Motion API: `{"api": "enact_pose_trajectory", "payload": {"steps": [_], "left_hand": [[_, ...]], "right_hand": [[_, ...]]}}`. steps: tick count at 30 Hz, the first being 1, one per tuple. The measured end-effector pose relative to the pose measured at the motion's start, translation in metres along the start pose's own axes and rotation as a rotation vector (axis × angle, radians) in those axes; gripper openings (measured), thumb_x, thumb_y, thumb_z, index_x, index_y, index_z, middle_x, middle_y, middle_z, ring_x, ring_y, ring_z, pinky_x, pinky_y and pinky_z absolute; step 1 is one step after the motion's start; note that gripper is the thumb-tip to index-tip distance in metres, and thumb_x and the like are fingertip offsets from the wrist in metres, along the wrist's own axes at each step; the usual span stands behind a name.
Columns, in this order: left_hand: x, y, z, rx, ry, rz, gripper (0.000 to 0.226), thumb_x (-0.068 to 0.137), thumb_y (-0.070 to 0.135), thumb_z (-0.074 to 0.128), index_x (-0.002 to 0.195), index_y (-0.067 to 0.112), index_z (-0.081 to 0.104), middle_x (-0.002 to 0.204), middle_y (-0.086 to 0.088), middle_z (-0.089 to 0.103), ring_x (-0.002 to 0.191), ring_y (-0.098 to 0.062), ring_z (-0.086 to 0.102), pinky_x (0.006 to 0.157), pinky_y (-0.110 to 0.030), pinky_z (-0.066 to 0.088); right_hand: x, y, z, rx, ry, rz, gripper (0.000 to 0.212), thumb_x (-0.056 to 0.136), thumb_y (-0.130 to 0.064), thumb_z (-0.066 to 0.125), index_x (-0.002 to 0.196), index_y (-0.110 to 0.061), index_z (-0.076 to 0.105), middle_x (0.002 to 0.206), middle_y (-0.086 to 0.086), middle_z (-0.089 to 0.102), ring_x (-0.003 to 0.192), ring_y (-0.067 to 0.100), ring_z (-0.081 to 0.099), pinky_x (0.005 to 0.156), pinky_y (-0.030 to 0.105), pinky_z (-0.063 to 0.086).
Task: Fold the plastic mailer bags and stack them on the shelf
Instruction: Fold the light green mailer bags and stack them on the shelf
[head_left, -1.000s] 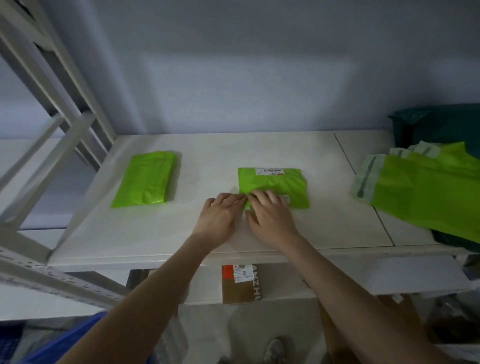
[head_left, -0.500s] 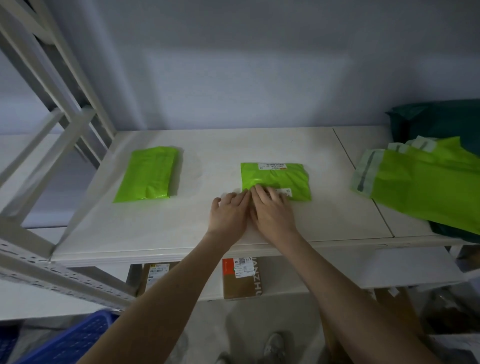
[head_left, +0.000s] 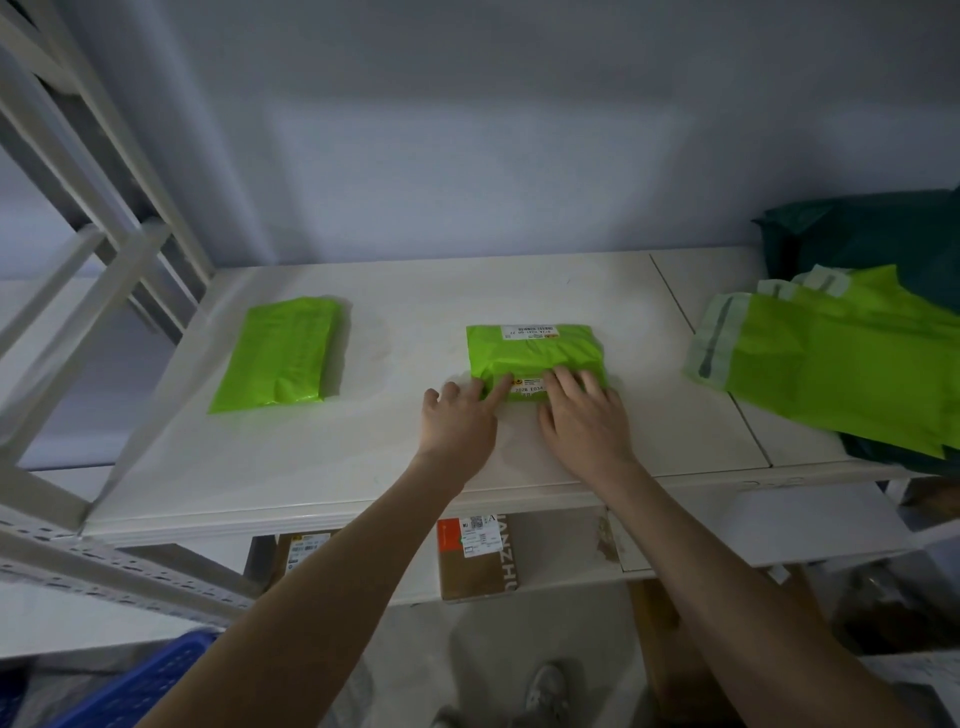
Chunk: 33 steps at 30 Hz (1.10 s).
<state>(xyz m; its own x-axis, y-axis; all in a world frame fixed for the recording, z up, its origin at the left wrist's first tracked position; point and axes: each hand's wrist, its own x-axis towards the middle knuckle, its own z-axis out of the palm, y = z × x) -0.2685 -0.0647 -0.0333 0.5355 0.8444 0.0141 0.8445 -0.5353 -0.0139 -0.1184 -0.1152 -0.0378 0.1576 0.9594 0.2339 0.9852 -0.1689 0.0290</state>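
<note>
A folded lime-green mailer bag (head_left: 535, 353) with white labels lies in the middle of the white shelf (head_left: 363, 457). My left hand (head_left: 460, 421) lies flat at its near left corner, fingertips pressing the bag's edge. My right hand (head_left: 584, 415) presses straight fingers on the bag's near edge, beside a label. Another folded green mailer (head_left: 283, 353) lies at the shelf's left. A pile of unfolded green mailers (head_left: 841, 358) rests at the right.
Dark green bags (head_left: 872, 234) sit behind the unfolded pile at the back right. White rack posts (head_left: 104, 208) rise at the left. Cardboard boxes (head_left: 475, 558) stand on the lower shelf, and a blue crate (head_left: 145, 680) is at the bottom left.
The bag has been folded smaller, away from me. Both hands moved up with its near edge and have spread slightly apart, baring a label between them.
</note>
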Motion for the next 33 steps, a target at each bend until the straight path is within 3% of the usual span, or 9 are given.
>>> {"api": "enact_pose_trajectory", "payload": {"steps": [7, 12, 19, 24, 29, 33], "left_hand": [[0.002, 0.004, -0.002, -0.001, 0.024, -0.016, 0.053, 0.097, 0.024, 0.033, 0.147, 0.033, 0.018, 0.132, -0.003, 0.047, 0.115, -0.031, 0.048, 0.093, -0.04, 0.035], [0.001, 0.004, 0.003, -0.041, 0.065, -0.007, 0.052, 0.096, 0.023, 0.036, 0.145, 0.031, 0.022, 0.133, -0.004, 0.046, 0.122, -0.03, 0.041, 0.099, -0.041, 0.029], [-0.001, 0.006, 0.002, -0.097, 0.062, -0.018, 0.049, 0.096, 0.026, 0.033, 0.145, 0.03, 0.025, 0.133, -0.004, 0.047, 0.121, -0.03, 0.042, 0.096, -0.04, 0.031], [0.003, 0.003, -0.008, -0.374, 0.055, -0.171, 0.042, 0.096, 0.025, 0.032, 0.136, 0.017, 0.036, 0.128, -0.008, 0.049, 0.114, -0.031, 0.046, 0.092, -0.04, 0.037], [0.015, -0.002, -0.014, -0.548, -0.01, -0.325, 0.046, 0.097, 0.029, 0.032, 0.141, 0.016, 0.031, 0.135, -0.009, 0.05, 0.124, -0.03, 0.039, 0.098, -0.041, 0.034], [0.026, 0.005, -0.015, -0.924, 0.013, -0.41, 0.045, 0.094, 0.025, 0.046, 0.137, 0.017, 0.037, 0.128, -0.009, 0.055, 0.116, -0.028, 0.049, 0.094, -0.038, 0.043]], "right_hand": [[-0.002, 0.008, 0.001, 0.038, -0.032, 0.041, 0.048, 0.082, -0.031, 0.034, 0.108, -0.003, 0.063, 0.101, 0.008, 0.063, 0.086, 0.028, 0.06, 0.06, 0.034, 0.05], [-0.004, 0.018, 0.0, 0.123, -0.13, 0.148, 0.038, 0.094, -0.029, 0.042, 0.119, -0.001, 0.051, 0.118, 0.014, 0.051, 0.112, 0.03, 0.047, 0.083, 0.04, 0.043], [-0.006, 0.028, 0.001, 0.059, -0.151, 0.184, 0.04, 0.095, -0.035, 0.035, 0.121, -0.007, 0.048, 0.124, 0.006, 0.047, 0.115, 0.027, 0.039, 0.086, 0.04, 0.037], [-0.002, 0.026, -0.003, 0.186, -0.148, 0.287, 0.044, 0.095, -0.034, 0.04, 0.12, 0.001, 0.048, 0.123, 0.015, 0.048, 0.117, 0.031, 0.04, 0.088, 0.041, 0.038], [0.016, 0.041, -0.012, 0.427, -0.245, 0.385, 0.043, 0.098, -0.034, 0.037, 0.112, 0.003, 0.055, 0.123, 0.02, 0.044, 0.119, 0.034, 0.035, 0.094, 0.04, 0.035], [0.033, 0.044, -0.009, 0.663, -0.249, 0.501, 0.033, 0.09, -0.024, 0.051, 0.106, 0.005, 0.057, 0.117, 0.023, 0.047, 0.114, 0.036, 0.043, 0.092, 0.036, 0.036]]}}
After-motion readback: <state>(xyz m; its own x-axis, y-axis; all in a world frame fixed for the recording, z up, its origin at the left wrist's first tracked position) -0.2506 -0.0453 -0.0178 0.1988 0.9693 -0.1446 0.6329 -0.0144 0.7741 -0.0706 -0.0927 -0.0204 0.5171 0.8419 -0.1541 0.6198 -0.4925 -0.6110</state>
